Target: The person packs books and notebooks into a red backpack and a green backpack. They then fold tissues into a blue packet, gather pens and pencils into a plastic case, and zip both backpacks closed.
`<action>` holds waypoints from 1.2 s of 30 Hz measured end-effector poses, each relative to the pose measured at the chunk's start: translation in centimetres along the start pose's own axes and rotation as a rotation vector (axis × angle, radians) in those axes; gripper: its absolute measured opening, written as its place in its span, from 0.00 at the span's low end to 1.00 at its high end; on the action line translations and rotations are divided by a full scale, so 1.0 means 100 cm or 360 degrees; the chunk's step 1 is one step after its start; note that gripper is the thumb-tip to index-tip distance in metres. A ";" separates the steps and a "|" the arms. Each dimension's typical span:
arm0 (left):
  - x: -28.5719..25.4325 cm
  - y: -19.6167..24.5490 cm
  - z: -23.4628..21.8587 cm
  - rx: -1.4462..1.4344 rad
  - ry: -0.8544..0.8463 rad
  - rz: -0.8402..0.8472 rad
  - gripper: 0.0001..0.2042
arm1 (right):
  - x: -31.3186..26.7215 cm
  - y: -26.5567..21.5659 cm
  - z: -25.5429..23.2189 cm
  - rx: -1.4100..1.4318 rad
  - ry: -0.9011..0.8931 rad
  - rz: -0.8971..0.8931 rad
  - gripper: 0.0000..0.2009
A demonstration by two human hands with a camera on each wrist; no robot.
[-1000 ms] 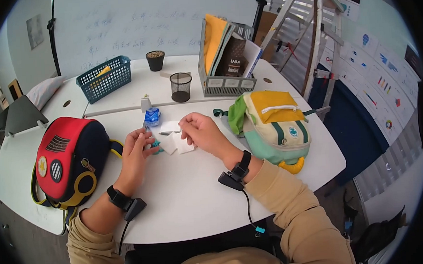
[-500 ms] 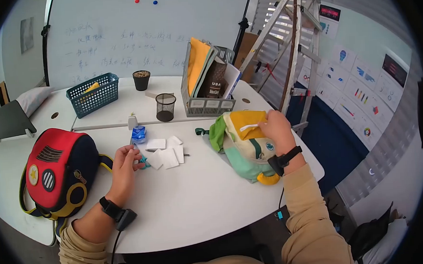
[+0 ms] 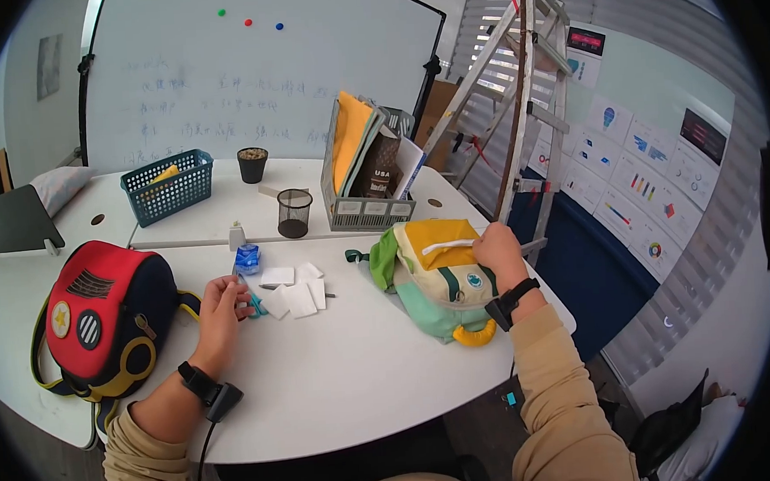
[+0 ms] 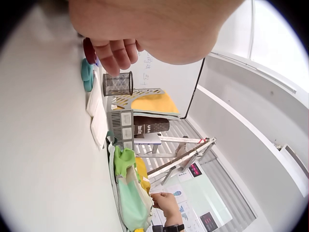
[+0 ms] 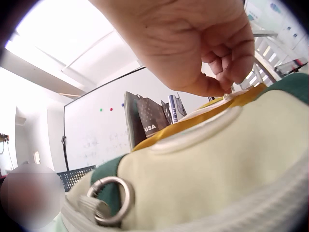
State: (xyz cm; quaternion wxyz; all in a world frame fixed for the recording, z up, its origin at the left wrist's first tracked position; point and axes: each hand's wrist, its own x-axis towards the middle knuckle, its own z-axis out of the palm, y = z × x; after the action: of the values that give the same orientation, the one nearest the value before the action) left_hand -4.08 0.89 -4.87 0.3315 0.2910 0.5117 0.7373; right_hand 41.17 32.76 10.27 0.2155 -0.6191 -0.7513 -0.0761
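Observation:
A cream, green and yellow backpack (image 3: 440,281) lies on the right of the table, its yellow pocket (image 3: 438,237) edged with a white zipper (image 3: 450,246). My right hand (image 3: 501,251) is at the right end of that zipper; in the right wrist view, thumb and fingertips pinch the zipper pull (image 5: 228,92), mostly hidden by them. Loosely curled, my left hand (image 3: 217,317) is over the table beside teal-handled scissors (image 3: 256,305). Right of the scissors lie several white square packets (image 3: 300,298), with a blue packet (image 3: 247,259) behind.
A red and navy backpack (image 3: 112,314) stands at the left. Toward the back are a teal basket (image 3: 169,190), a potted plant (image 3: 253,166), a black mesh cup (image 3: 294,212) and a grey file box (image 3: 370,213). A stepladder (image 3: 522,109) stands beyond the table.
My right hand has moved from the white packets to the right backpack's zipper. The left hand has stayed near the scissors. The view has tilted up and turned right.

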 end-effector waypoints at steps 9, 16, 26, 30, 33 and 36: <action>0.000 -0.001 0.002 -0.0002 -0.0015 0.0011 0.13 | -0.024 -0.070 0.004 0.0144 0.0035 -0.0285 0.17; 0.001 -0.002 0.002 0.0037 -0.0023 0.0030 0.13 | -0.046 -0.119 0.021 0.0154 -0.0218 -0.0525 0.14; -0.005 0.004 0.005 0.0019 -0.0021 0.0029 0.13 | -0.032 -0.059 0.019 0.0298 -0.0230 -0.0664 0.12; -0.001 -0.003 0.002 0.0031 -0.0029 0.0051 0.13 | -0.038 -0.034 0.018 0.0298 -0.0024 -0.0909 0.13; -0.003 0.001 0.004 0.0045 -0.0019 0.0039 0.14 | -0.031 -0.022 0.023 0.0295 0.0003 -0.1054 0.17; -0.002 0.001 0.002 0.0041 -0.0021 0.0031 0.14 | -0.020 -0.022 0.014 0.0145 -0.0161 -0.1004 0.18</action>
State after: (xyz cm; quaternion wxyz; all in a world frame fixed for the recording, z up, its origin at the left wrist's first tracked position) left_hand -3.81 0.88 -4.73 0.3239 0.3049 0.5161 0.7320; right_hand 38.97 31.03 8.56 0.1710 -0.3483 -0.9186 -0.0746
